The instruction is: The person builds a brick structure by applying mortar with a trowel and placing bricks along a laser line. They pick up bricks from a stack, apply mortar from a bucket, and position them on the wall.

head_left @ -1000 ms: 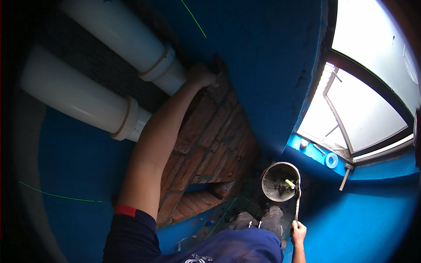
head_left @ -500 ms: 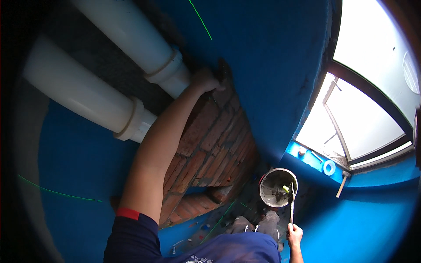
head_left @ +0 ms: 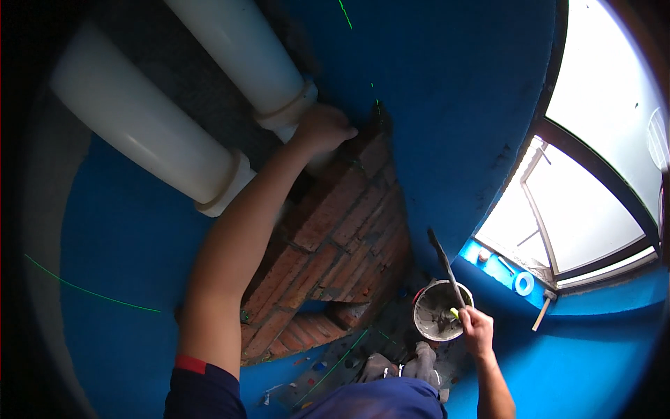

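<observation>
My left hand point(head_left: 324, 131) reaches up to the top of a red brick wall point(head_left: 338, 241), beside the upper white pipe. Its fingers bend down on the far side and are mostly hidden in shadow, so whether they hold anything is unclear. My right hand point(head_left: 477, 331) is closed around the handle of a trowel point(head_left: 444, 264). The trowel's long dark blade is seen nearly edge-on, pointing up and leftward above a bucket point(head_left: 417, 307). Grey mortar lies inside the bucket. A small yellow-green piece point(head_left: 454, 313) shows beside my right fingers.
Two thick white pipes point(head_left: 150, 126) slope down behind the brickwork. Blue walls point(head_left: 467, 91) surround me. On the window sill are a tape roll point(head_left: 523, 283) and small items, with a hammer point(head_left: 543, 312) at its edge. Green laser lines cross the walls and the debris-strewn floor point(head_left: 342, 363).
My right hand has risen and lifted the trowel out of the bucket, its blade now above the rim. My left hand has drawn slightly back from the wall's top corner. The view has shifted a little.
</observation>
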The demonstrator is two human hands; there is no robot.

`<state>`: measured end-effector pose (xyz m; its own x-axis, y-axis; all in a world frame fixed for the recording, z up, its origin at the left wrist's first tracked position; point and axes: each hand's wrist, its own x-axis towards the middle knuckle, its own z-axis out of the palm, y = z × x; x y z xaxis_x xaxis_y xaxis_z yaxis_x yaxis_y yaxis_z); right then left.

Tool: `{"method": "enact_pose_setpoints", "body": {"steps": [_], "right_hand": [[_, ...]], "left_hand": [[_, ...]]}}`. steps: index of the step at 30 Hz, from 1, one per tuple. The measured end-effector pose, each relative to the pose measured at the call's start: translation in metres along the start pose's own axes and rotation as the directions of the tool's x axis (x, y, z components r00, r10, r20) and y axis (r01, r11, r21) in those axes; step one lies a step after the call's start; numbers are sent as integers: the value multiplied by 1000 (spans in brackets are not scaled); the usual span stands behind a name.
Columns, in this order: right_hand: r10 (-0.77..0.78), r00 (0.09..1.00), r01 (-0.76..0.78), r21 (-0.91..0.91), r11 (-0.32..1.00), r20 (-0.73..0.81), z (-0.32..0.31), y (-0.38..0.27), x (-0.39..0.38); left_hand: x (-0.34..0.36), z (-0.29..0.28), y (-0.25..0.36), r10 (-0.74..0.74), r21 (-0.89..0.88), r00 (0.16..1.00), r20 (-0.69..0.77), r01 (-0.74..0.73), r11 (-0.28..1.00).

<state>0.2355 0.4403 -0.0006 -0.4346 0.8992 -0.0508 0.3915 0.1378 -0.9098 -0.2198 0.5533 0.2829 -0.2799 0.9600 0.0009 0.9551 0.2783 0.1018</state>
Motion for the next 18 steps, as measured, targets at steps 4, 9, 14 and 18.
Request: {"method": "enact_pose_setpoints", "body": {"steps": [4, 9, 14, 18], "right_hand": [[-314, 949, 310, -92, 946, -37, -6, -63, 79], [-270, 952, 272, -10, 962, -144, 20, -106, 148], [-477, 841, 464, -114, 879, -255, 32, -104, 192], [-464, 867, 426, -216, 879, -182, 44, -90, 222]], "left_hand": [[17, 15, 10, -116, -8, 988, 102, 117, 993], [23, 47, -4, -59, -118, 996, 64, 66, 991], [25, 55, -2, -56, -163, 993, 107, 73, 984], [35, 67, -23, -8, -197, 992, 128, 33, 980]]}}
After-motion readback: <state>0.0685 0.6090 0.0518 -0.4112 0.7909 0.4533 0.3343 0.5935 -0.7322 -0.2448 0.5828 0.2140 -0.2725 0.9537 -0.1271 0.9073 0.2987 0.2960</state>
